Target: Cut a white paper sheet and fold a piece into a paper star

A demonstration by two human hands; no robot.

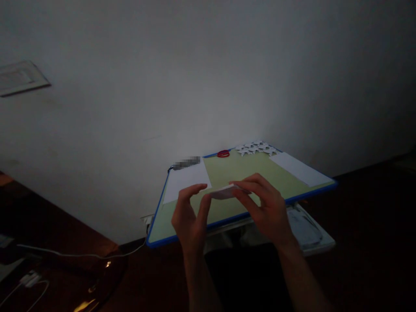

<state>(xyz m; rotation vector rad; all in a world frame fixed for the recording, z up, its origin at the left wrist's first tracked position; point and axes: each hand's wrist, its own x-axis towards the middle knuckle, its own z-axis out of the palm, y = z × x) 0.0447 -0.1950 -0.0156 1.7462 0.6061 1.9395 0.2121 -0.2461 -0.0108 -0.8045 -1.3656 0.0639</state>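
Note:
A piece of white paper (222,192), apparently folded, is held up above the near part of a green tabletop with a blue edge. My right hand (264,210) pinches its right end between thumb and fingers. At its left end, the thumb and index finger of my left hand (191,216) close around the paper. Behind my hands, a white sheet (188,180) lies on the left side of the table (240,171), and another white sheet (300,168) on the right. Several small folded paper pieces (255,148) sit together at the back right.
Red-handled scissors (223,154) lie at the back edge, near the wall. A pixelated dark strip (186,163) is at the back left. Below the tabletop is a shelf (312,236). A white cable (81,255) runs off to the left. A frame (22,78) hangs on the wall.

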